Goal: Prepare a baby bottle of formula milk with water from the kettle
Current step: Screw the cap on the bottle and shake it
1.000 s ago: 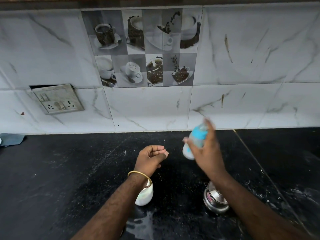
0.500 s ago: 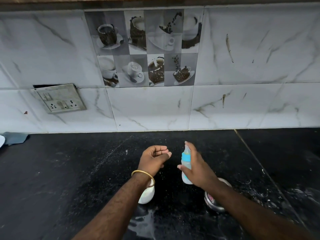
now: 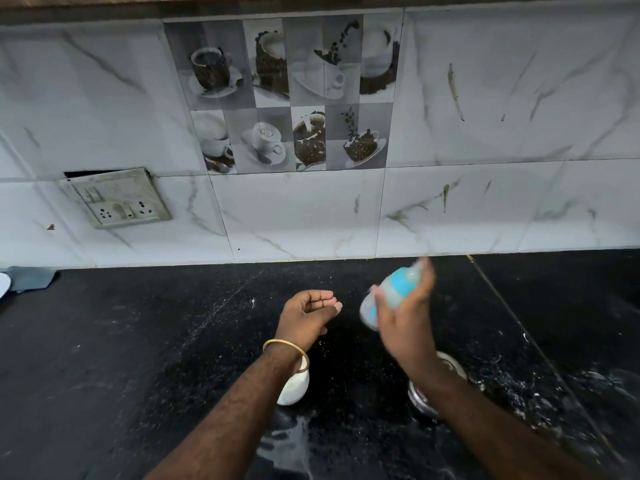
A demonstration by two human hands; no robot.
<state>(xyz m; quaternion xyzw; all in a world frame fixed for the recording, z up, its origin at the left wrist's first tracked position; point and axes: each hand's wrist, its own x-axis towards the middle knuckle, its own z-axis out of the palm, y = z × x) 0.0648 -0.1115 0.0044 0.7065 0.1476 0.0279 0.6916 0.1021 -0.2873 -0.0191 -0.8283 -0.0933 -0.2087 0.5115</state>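
Note:
A small baby bottle (image 3: pixel 391 289) with a blue collar and pale body is tilted and motion-blurred above the black counter (image 3: pixel 138 341). My right hand (image 3: pixel 407 320) is shut around it. To its left, my left hand (image 3: pixel 306 315) hovers palm up with the fingers loosely curled, holding nothing; a gold bangle sits on that wrist. A white cup (image 3: pixel 294 388) stands on the counter under my left forearm, partly hidden. A steel container (image 3: pixel 424 393) stands under my right forearm, mostly hidden. No kettle is in view.
A wet spill (image 3: pixel 287 441) lies on the counter near the front edge. White specks are scattered at the right. A loose socket plate (image 3: pixel 116 199) hangs on the tiled wall at the left. A blue-grey cloth (image 3: pixel 29 277) lies at the far left.
The bottle stood upright half a second ago; now it is tilted, higher and blurred, as it was a second ago. My left hand has stayed in place.

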